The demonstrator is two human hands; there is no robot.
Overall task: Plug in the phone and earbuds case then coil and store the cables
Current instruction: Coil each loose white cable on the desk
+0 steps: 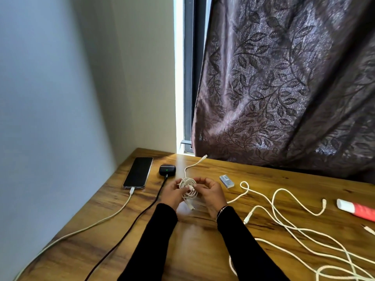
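Observation:
A black phone (138,172) lies at the table's far left with a white cable (113,214) plugged into its near end. Beside it sits a black earbuds case (167,169) with a green light, a black cable (142,216) plugged into it. Above the middle of the table my left hand (172,194) and my right hand (211,192) both grip a coiled white cable (188,188). One loose end of it trails toward the window, and a plug hangs below the coil. Several loose white cables (284,218) lie tangled at the right.
The wooden table (203,240) stands in a corner against a pale wall. A dark leaf-patterned curtain (284,88) hangs over its back edge. A small grey box (226,181) lies right of my hands, and a red and white tube (355,208) lies at the far right.

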